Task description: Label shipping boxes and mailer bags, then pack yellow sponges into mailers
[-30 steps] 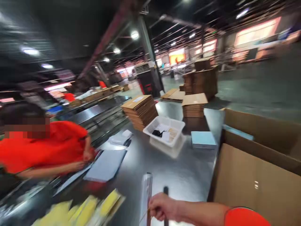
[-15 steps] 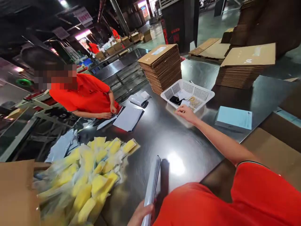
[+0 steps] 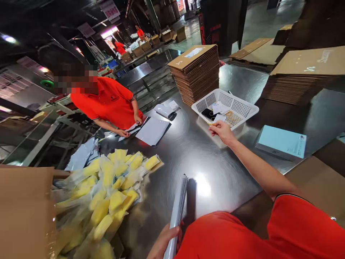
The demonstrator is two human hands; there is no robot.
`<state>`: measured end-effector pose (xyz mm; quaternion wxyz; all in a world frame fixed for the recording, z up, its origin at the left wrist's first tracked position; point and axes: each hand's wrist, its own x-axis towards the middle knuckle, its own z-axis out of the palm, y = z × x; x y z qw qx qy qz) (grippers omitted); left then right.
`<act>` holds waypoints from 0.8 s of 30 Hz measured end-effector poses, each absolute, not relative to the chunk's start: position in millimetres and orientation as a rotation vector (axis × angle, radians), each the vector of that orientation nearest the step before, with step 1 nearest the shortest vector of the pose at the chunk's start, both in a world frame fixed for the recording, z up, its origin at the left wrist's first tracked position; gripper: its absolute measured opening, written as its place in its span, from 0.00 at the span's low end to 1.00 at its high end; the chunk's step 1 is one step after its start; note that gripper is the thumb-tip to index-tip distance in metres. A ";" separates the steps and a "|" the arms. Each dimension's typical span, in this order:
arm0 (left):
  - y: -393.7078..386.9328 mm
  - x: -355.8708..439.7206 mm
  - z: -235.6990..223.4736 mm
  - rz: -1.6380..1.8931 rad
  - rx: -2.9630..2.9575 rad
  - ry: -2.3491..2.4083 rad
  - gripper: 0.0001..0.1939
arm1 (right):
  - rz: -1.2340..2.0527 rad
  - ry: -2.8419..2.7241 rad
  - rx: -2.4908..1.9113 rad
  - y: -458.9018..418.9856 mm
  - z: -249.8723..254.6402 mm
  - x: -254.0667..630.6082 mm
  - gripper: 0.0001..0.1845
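The left hand (image 3: 164,241) was shut tight around a roll of grey mailers (image 3: 176,216) and had a firm hold on it. The roll stood at a slant over the steel bench (image 3: 205,158), with its long side running up from the hand and its top end pointing toward the white plastic basket (image 3: 237,104). I could not tell if its low end touched the bench. The right hand (image 3: 222,131) was at the front edge of the basket, with its fingers bent in and their tips close. Something small might have been in them, but I could not tell. If the left hand got loose, the roll could slip or spring open. If the right hand bumped the basket, the small things inside could spill. Behind the basket stood a tall stack of flat cardboard (image 3: 195,72), and a pale blue box (image 3: 280,142) lay on the right. Yellow sponges in clear bags (image 3: 107,190) were heaped on the left. Across the bench, a co-worker (image 3: 107,102) bent over a flat grey mailer (image 3: 152,131)
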<state>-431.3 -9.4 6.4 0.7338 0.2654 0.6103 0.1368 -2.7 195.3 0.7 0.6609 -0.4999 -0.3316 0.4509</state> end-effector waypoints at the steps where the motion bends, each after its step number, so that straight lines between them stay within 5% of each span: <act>1: -9.0 -430.8 6.2 0.290 0.580 1.349 0.28 | 0.912 -0.832 -1.267 200.9 -4.7 4.6 0.17; 8: -0.3 -426.7 3.7 0.356 0.599 1.363 0.33 | 0.551 -1.089 -2.277 229.9 -28.8 89.0 0.14; 13: 27.8 -399.1 21.0 0.396 0.763 1.424 0.36 | 0.672 -1.321 -1.985 203.2 -26.5 9.8 0.14; 19: 80.0 -359.3 30.8 0.773 0.982 1.509 0.29 | 1.732 -1.177 -1.047 150.4 -9.2 -165.6 0.21; 24: 78.3 -355.1 27.8 0.748 1.133 1.622 0.29 | 1.693 -1.193 -1.073 151.1 -9.2 -218.8 0.21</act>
